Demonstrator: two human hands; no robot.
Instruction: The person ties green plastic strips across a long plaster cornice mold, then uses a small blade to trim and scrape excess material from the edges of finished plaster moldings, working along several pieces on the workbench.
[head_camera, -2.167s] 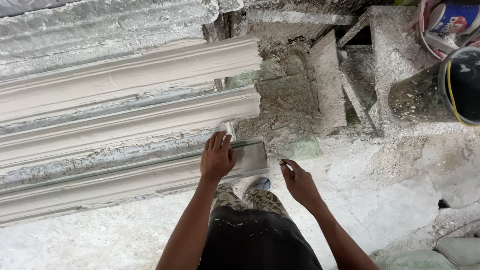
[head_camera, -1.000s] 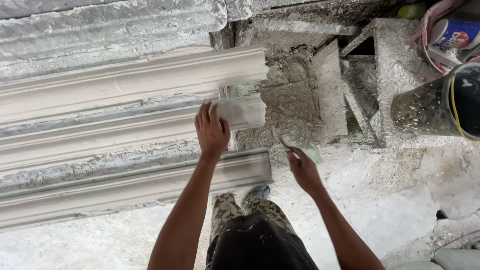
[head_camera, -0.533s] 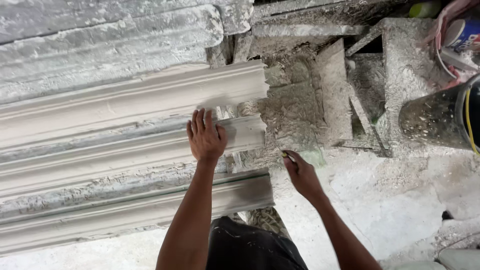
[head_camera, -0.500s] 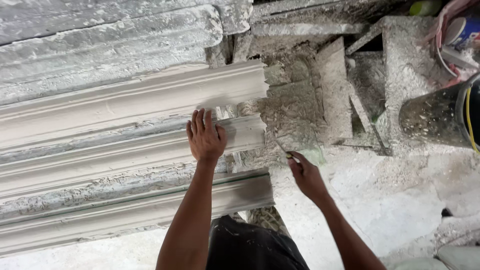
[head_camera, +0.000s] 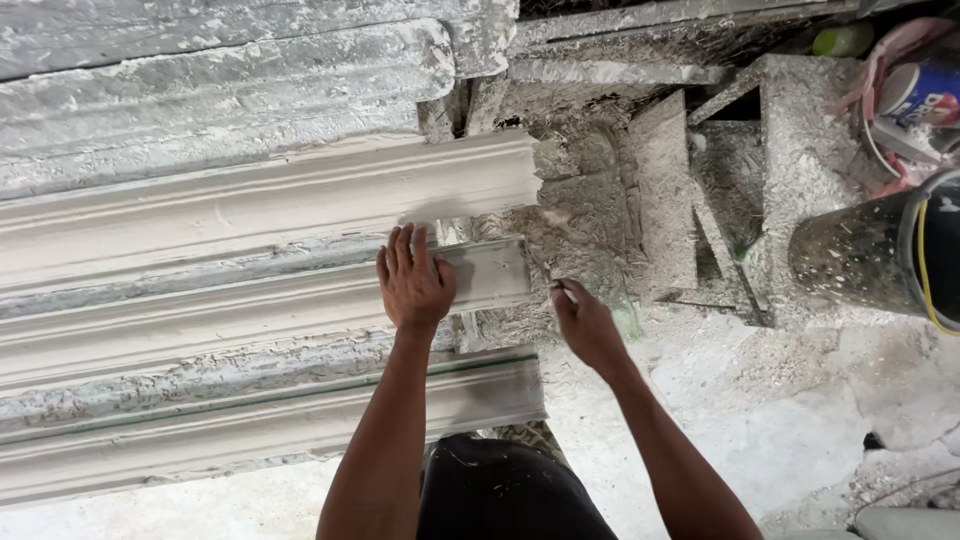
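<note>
Three long white plaster cornice mouldings lie side by side: a far one (head_camera: 250, 205), a middle one (head_camera: 200, 320) and a near one (head_camera: 250, 420). My left hand (head_camera: 412, 285) rests flat, palm down, on the middle moulding close to its right end, holding nothing. My right hand (head_camera: 585, 322) hovers just right of that end, its fingers pinched on a small thin tool (head_camera: 556, 286) whose tip barely shows. Neither hand touches the far or the near moulding.
Plaster-crusted blocks and boards (head_camera: 790, 150) are piled beyond the moulding ends. A dark, spattered bucket (head_camera: 880, 255) stands at the right, with a colourful container (head_camera: 925, 90) behind it. The floor (head_camera: 780, 420) is caked in white plaster. Corrugated sheeting (head_camera: 200, 90) lies behind the mouldings.
My left hand went from the near moulding up to the middle one and now lies flat there. My right hand followed, moving up toward the middle moulding's end.
</note>
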